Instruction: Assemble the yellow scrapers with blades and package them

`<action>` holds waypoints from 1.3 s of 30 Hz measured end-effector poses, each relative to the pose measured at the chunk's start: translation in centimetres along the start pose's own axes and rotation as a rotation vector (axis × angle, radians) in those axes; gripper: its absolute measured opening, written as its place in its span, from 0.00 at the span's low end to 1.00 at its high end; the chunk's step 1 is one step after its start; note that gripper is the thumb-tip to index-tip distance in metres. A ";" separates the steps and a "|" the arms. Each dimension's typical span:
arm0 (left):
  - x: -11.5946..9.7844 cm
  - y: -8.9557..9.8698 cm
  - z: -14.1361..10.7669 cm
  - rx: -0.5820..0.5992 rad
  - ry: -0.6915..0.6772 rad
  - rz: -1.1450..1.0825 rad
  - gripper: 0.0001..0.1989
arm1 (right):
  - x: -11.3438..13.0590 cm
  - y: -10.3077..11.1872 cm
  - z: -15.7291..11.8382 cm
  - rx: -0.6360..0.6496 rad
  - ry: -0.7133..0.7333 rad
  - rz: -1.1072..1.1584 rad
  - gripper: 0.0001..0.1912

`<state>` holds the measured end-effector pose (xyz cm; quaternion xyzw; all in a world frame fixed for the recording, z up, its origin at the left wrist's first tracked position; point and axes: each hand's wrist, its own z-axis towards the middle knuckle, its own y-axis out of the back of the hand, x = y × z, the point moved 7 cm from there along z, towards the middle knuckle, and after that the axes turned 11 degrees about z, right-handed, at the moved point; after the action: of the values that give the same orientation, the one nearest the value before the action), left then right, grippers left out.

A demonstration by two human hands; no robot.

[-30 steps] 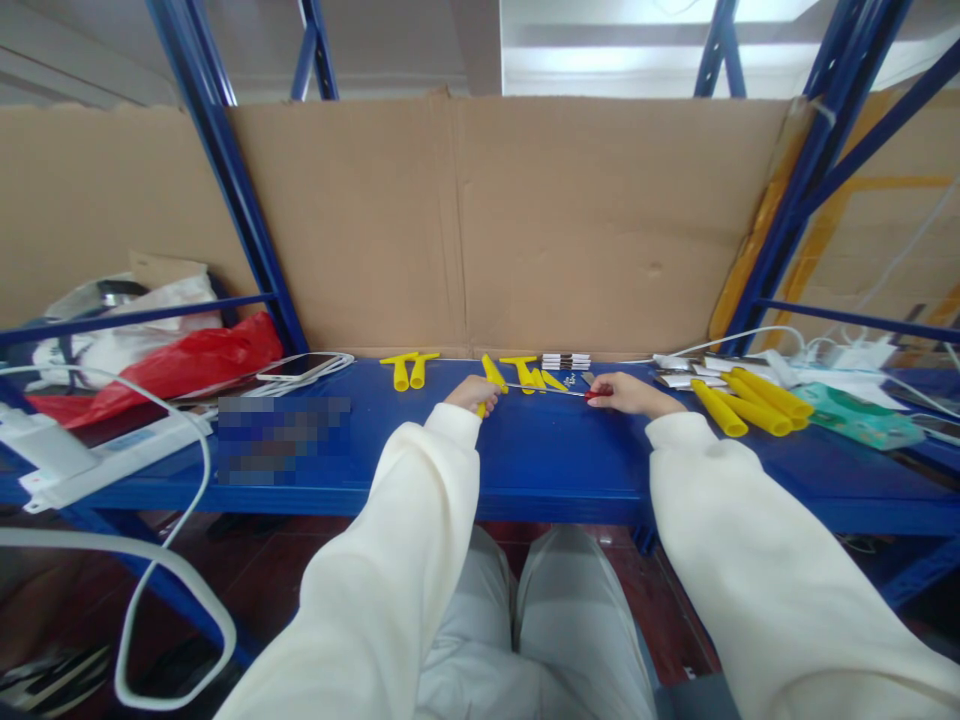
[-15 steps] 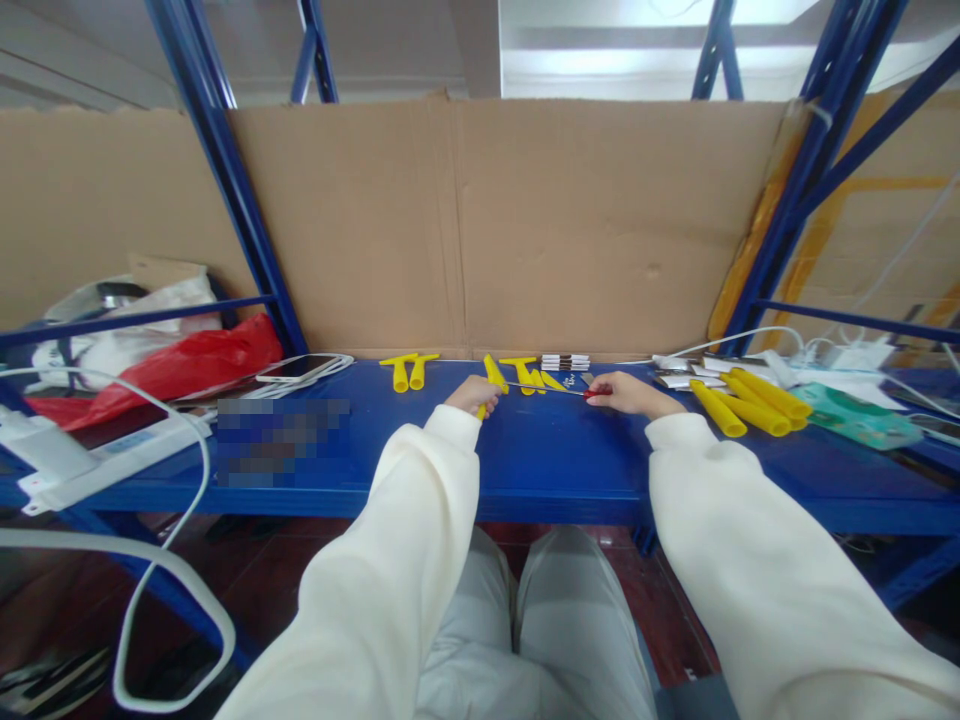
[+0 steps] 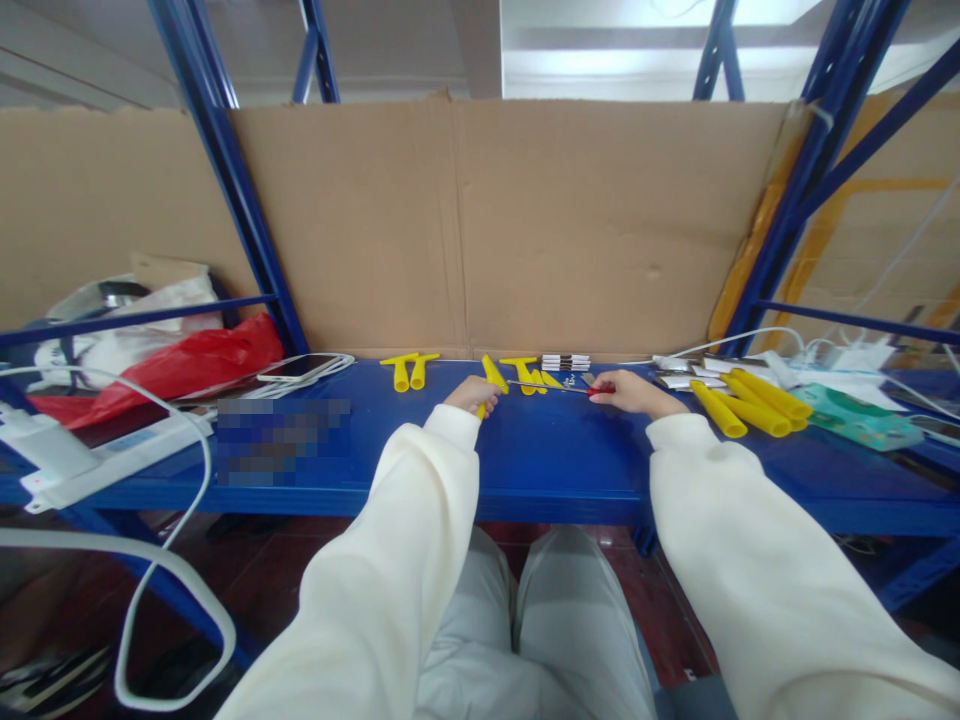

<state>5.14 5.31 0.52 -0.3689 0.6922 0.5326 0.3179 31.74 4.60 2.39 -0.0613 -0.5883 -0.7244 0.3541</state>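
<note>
My left hand (image 3: 472, 393) is closed around a yellow T-shaped plastic tool (image 3: 494, 374); its wide end sticks up past my fingers, and a bit of yellow shows below them. A red-handled screwdriver (image 3: 553, 387) is gripped in my right hand (image 3: 624, 390). Its thin metal shaft points left, with the tip at or very near the yellow tool; contact cannot be made out. Just behind the shaft lie more yellow T-shaped tools (image 3: 517, 362) and a few small loose parts (image 3: 571, 380), too small to name.
Two yellow T-shaped tools (image 3: 409, 370) lie at the back left. A striped black-and-white stack (image 3: 565, 362) stands by the cardboard wall (image 3: 570, 230). Yellow tapered tubes (image 3: 754, 405) and a green packet (image 3: 855, 418) are at right. At left are a phone (image 3: 304, 367), a power strip (image 3: 120, 462) and cables.
The screwdriver and my right hand have shifted very slightly right. My left hand and the yellow tool stay in place.
</note>
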 end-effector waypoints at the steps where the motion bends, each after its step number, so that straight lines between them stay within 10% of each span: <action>1: 0.0 0.0 0.0 -0.003 0.000 0.002 0.03 | 0.0 0.0 0.0 0.001 0.004 0.005 0.09; 39: -0.1 0.5 -0.4 -0.075 -0.022 0.097 0.06 | 1.4 -1.5 -0.8 0.108 -0.086 0.181 0.18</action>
<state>4.80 4.98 0.96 -0.3406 0.6854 0.5769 0.2854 30.08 3.37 1.64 -0.1257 -0.6333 -0.6534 0.3952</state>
